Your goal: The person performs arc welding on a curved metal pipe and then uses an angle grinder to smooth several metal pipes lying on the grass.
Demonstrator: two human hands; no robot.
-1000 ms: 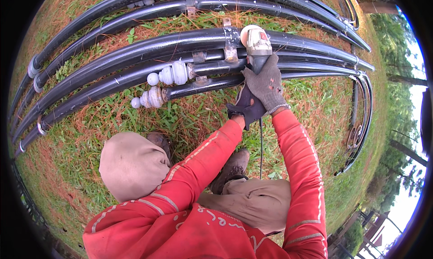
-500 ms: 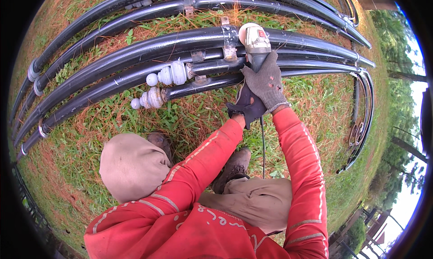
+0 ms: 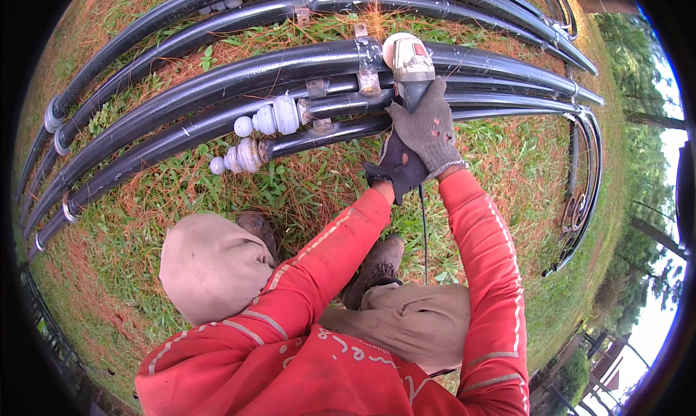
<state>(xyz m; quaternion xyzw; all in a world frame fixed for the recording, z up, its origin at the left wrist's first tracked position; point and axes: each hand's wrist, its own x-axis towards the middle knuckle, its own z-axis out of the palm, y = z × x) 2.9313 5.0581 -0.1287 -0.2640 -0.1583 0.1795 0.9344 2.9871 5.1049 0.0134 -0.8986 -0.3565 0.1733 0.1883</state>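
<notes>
Sparks (image 3: 372,3) beyond our hands, kickback risk

We've got the grinder (image 3: 413,64) just past our hands, disc (image 3: 389,52) by the bracket (image 3: 369,57) on the black pipe (image 3: 254,72); exact contact hidden. Right hand (image 3: 433,130) clamped on the body; left hand (image 3: 397,162) tucked under it, can't tell if closed. Disc catching the bracket's edge could kick the tool at us. Sparks could light dry needles (image 3: 264,43) ahead-left. Cord (image 3: 425,235) hanging below our hands could snag.
</notes>
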